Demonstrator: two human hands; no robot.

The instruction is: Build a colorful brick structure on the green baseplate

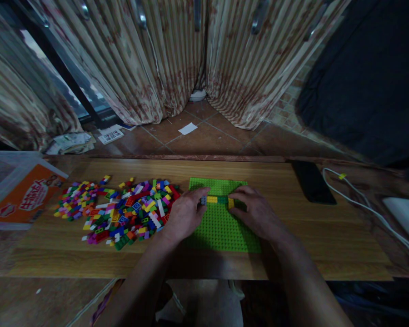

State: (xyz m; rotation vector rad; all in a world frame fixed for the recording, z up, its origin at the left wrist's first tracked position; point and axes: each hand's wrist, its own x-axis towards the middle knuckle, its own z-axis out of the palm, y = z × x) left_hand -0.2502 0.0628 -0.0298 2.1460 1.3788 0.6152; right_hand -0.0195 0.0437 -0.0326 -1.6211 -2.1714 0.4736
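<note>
Right hand (255,211): thumb and fingers clamped on yellow brick (231,203). Left hand (186,213): fingertips at blue-grey brick (203,200); cannot tell whether clamped. Both at ends of brick row (212,199) on green baseplate (221,234); likely light, stiff, best pinched by side walls.

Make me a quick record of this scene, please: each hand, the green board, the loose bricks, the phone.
Left hand: at the left end of the brick row; grip unclear
Right hand: fingers on a yellow brick at the row's right end
Green board: on the wooden table, under both hands
Loose bricks: mixed colors, left of the board
Phone: dark, right of the board
</note>
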